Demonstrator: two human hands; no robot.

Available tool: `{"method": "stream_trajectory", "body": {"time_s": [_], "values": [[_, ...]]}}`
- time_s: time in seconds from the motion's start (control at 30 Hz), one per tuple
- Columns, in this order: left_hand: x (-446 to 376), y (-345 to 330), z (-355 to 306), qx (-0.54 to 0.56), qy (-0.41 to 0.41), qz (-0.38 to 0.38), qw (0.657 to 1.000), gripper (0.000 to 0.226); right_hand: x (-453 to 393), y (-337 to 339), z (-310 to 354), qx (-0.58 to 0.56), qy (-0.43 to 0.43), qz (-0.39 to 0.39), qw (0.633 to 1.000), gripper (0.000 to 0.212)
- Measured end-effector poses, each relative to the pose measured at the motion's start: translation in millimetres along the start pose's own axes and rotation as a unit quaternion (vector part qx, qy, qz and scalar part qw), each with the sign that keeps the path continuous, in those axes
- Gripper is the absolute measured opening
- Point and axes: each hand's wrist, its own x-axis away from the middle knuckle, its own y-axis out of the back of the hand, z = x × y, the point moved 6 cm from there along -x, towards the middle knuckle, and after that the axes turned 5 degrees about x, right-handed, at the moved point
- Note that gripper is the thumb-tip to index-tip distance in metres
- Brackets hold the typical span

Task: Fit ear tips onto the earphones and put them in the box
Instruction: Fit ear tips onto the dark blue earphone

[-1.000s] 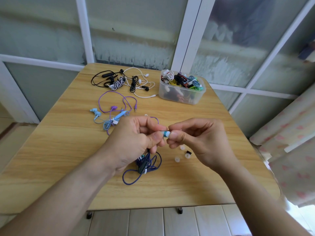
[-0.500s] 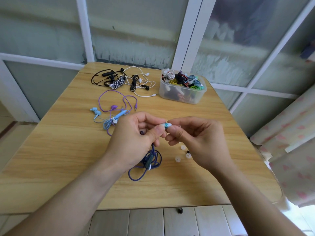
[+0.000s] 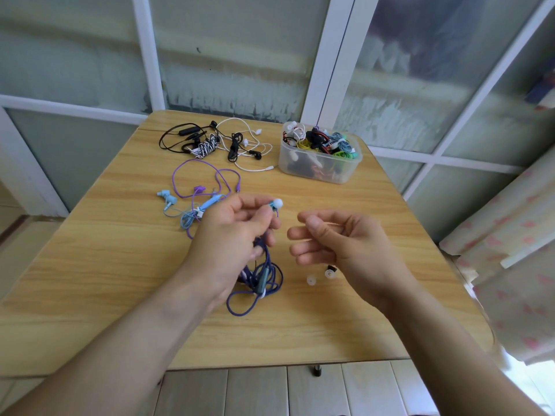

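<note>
- Frame centre: the left hand (image 3: 237, 235) pinches a teal earbud (image 3: 274, 204) wearing a white ear tip (image 3: 278, 202), its dark blue cord (image 3: 264, 280) dangling.
- The right hand (image 3: 336, 238) hovers apart, loosely curled and empty.
- Two loose ear tips (image 3: 311, 280) lie lower right of centre.
- The box (image 3: 319, 163), upper right, holds finished sets; several earphones (image 3: 210, 145) wait upper left.

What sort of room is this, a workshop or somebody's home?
Probably a home, perhaps an enclosed balcony: a small wooden table stands against frosted glass panes, with a flowered curtain alongside.

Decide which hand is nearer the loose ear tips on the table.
Right. The right hand hovers just above the loose ear tips; the left hand is farther left, holding the earphone.
</note>
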Motion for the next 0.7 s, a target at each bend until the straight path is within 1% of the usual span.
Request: {"method": "stream_trajectory", "body": {"time_s": [0.07, 0.13, 0.23, 0.33, 0.43, 0.53, 0.57, 0.6, 0.63, 0.67, 0.7], "values": [[-2, 0, 4, 0.084, 0.051, 0.003, 0.995, 0.011, 0, -6, -5, 0.014, -0.022, 0.02, 0.999, 0.026], [-3, -1, 6, 0.131, 0.094, 0.012, 0.987, 0.014, 1, -12, -5, 0.055, 0.0, 0.027, 0.998, 0.031], [-4, -2, 9, 0.166, 0.14, 0.036, 0.975, 0.016, 2, -13, -2, 0.135, 0.041, 0.006, 0.99, 0.03], [-6, -2, 6, 0.186, 0.141, 0.06, 0.971, 0.016, 0, -8, -2, 0.127, 0.033, 0.002, 0.991, 0.02], [-8, -1, 2, 0.173, 0.115, 0.08, 0.975, 0.034, 0, -5, -5, 0.108, 0.012, 0.013, 0.994, 0.016], [-9, 0, 3, 0.188, 0.097, 0.064, 0.975, 0.039, -2, -5, -12, 0.161, 0.001, 0.014, 0.987, 0.02], [-10, 1, 5, 0.182, 0.093, 0.052, 0.977, 0.04, -2, -6, -13, 0.186, 0.005, 0.016, 0.982, 0.022], [-10, 3, 6, 0.151, 0.084, 0.036, 0.984, 0.039, -2, -7, -14, 0.221, 0.017, 0.017, 0.975, 0.022], [-11, 8, 7, 0.08, 0.065, 0.016, 0.995, 0.038, -2, -8, -13, 0.265, 0.034, 0.018, 0.964, 0.021], [-12, 14, 8, -0.021, 0.041, -0.009, 0.999, 0.038, -1, -10, -12, 0.315, 0.054, 0.017, 0.948, 0.02], [-13, 19, 9, -0.125, 0.015, -0.03, 0.992, 0.037, -1, -12, -11, 0.362, 0.072, 0.015, 0.929, 0.018]]}}
